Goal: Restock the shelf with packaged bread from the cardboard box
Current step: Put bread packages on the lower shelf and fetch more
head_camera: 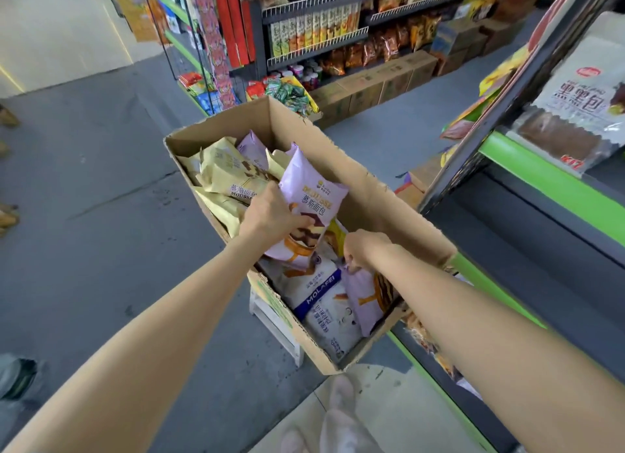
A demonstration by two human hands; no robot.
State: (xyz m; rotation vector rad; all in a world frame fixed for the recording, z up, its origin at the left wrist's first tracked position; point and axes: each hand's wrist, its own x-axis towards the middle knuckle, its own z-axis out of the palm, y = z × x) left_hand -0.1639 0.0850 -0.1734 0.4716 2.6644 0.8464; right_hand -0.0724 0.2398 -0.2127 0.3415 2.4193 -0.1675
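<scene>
Near: white MOLAFEI bread bag [318,293], lying flat in the near end of the open brown cardboard box [368,195], which sits on a white stool [275,320]. Your right hand [358,249]: fingers curled, pinching the top edge of a lilac bread bag [362,297] at the box's right wall. Your left hand [270,215]: gripping a lilac mousse bread packet [309,188], lifted upright mid-box. Far end: pale yellow bread packets [225,173], stacked. Right: green-edged metal shelf [548,175], holding a dark bread bag [581,114].

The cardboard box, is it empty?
No, the cardboard box holds many bread packs, like the purple pack the left hand grips.
</scene>
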